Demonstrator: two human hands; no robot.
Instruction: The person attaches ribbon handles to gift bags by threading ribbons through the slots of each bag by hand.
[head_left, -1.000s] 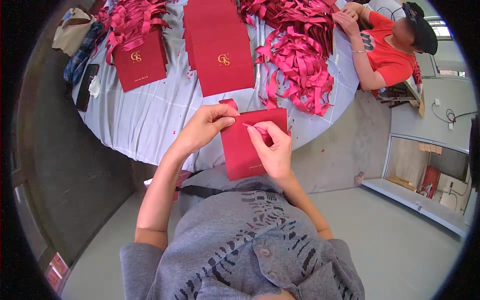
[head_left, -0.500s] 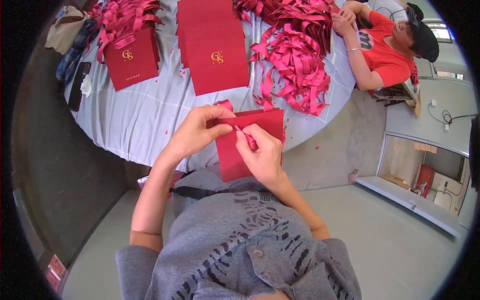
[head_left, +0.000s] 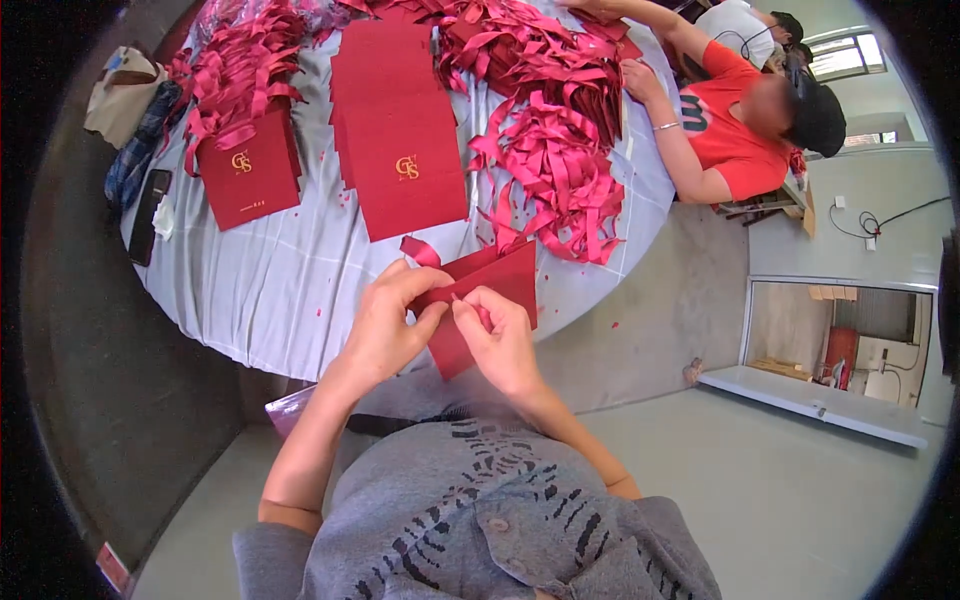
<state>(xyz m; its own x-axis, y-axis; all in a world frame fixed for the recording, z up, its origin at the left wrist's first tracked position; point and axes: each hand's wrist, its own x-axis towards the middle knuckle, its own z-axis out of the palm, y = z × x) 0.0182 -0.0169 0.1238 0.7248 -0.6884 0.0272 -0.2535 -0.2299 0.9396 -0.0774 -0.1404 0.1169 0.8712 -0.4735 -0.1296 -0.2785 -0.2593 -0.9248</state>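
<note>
A red paper bag (head_left: pixel 516 284) is held upright but tilted in front of my body at the table's near edge, its top slightly gaping. My left hand (head_left: pixel 385 325) grips the bag's upper left edge between thumb and fingers. A loop of pink-red ribbon (head_left: pixel 422 252) stands out above those fingers. Against the bag's front panel, my right hand (head_left: pixel 502 345) is closed in a pinch, with a ribbon end (head_left: pixel 484 317) at its fingertips. The fingers partly hide where the ribbon meets the bag.
On the white-clothed round table (head_left: pixel 300 290) lie a stack of red bags (head_left: pixel 405 190), more ribboned bags (head_left: pixel 250 170) on the left and a ribbon heap (head_left: pixel 560 180) on the right. A black phone (head_left: pixel 150 215) lies at the left edge. A co-worker in red (head_left: pixel 740 130) sits at right.
My view has shifted, so the table appears lower. The bag has tilted and its top has spread apart. Both hands keep their grip. The co-worker's arm now stretches across the far pile.
</note>
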